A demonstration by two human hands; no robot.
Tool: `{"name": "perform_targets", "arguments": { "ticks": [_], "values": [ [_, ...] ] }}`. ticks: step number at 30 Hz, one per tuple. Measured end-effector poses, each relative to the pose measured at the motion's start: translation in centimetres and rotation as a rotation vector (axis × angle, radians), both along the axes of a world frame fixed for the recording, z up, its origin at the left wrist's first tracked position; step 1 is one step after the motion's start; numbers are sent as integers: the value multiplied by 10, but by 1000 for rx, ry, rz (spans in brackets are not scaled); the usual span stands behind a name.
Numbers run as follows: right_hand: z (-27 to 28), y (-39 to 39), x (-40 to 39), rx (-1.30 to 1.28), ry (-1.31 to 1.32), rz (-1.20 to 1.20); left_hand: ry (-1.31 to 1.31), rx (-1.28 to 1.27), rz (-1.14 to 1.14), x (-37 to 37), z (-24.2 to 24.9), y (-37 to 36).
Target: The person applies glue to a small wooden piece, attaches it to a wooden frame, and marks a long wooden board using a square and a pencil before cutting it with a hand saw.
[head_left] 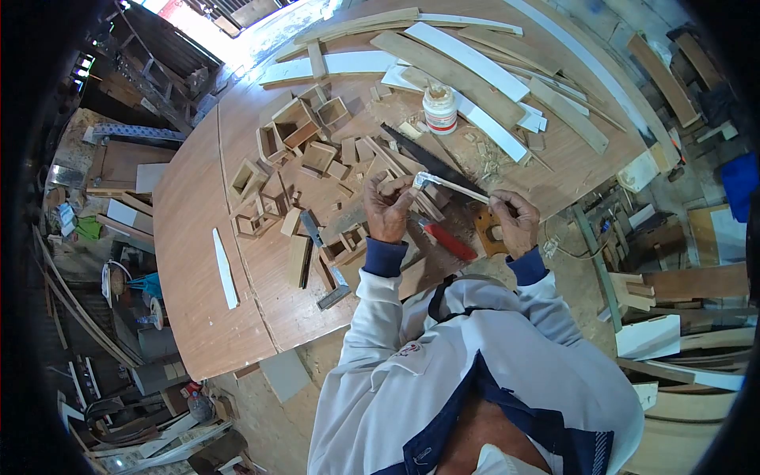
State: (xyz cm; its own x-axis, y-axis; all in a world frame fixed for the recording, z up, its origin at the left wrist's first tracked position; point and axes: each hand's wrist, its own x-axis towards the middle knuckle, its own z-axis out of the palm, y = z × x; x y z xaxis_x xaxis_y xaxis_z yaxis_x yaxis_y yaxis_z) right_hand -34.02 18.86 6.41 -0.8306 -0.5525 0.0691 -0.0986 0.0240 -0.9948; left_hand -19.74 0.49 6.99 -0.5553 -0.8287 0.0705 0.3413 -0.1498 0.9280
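My right hand (514,223) pinches the end of a thin pale stick (463,189). White paste coats the stick's far tip, which reaches my left hand (387,209). The fingers of my left hand are curled together by that tip; whatever lies between them is too small to make out. Under the stick lies a handsaw with a dark blade (423,157) and a wooden handle (488,230). A red-handled tool (450,241) rests below my hands. Beyond them stands an open white tub (439,111) with pale paste around its rim.
Several small open wooden boxes (297,127) and offcuts spread over the brown table (194,273) at left. A hammer-like tool (334,297) lies near its front edge. Long curved boards (467,67) pile up at the back. A white strip (225,269) lies at far left.
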Motion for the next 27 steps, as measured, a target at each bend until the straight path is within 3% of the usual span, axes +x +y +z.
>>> {"name": "perform_targets", "arguments": {
  "ticks": [11,27],
  "values": [
    [-7,-3,8,-49,-111,76,-15,2,10,0,-3,-1],
    [-9,-8,19,-10,192,20,104,254,32,-2,-11,0]
  ]
}}
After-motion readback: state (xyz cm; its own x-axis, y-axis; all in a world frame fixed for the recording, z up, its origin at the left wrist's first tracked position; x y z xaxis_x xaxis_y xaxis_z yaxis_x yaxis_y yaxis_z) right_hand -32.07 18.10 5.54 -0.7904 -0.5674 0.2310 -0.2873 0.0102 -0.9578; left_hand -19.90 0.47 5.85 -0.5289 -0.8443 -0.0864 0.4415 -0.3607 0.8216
